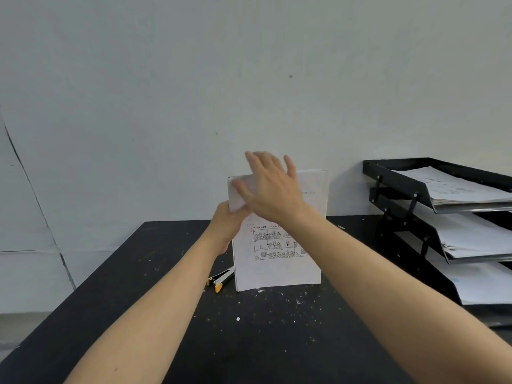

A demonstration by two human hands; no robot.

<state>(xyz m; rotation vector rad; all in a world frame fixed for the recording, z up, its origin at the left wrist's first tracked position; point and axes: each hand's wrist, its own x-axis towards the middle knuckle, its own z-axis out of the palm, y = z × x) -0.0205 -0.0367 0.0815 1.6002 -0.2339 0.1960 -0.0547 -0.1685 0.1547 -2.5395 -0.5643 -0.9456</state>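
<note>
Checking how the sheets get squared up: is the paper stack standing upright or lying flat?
Upright. The paper stack stands on its bottom edge on the table; the left hand grips its left side.

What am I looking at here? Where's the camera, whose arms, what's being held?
No machine: one wide-angle camera on a person's head looks forward and down at their bare arms. The left hand grips the left edge of a stack of white printed paper sheets stood upright on a black speckled table. The right hand, open and blurred, is in front of the stack's top. A black stapler with orange tips lies left of the stack; a black three-tier letter tray holding papers stands at right.
</note>
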